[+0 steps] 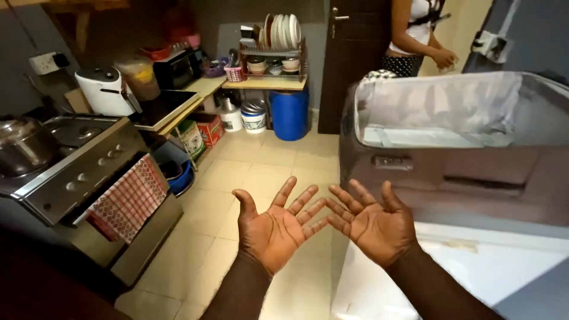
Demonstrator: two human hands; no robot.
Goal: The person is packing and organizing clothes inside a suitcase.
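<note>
Palms upturned, left hand and right hand spread empty, fingertips nearly meeting, best kept level beside the open chest freezer.

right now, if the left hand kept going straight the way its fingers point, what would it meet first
Probably the right hand: the left hand has fingertips pointing up-right, nearly touching its fingers. Depth is unclear; past it stands the brown bin.

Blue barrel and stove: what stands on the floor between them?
In the head view, between blue barrel and stove: two white buckets, cartons, a blue basin.
</note>
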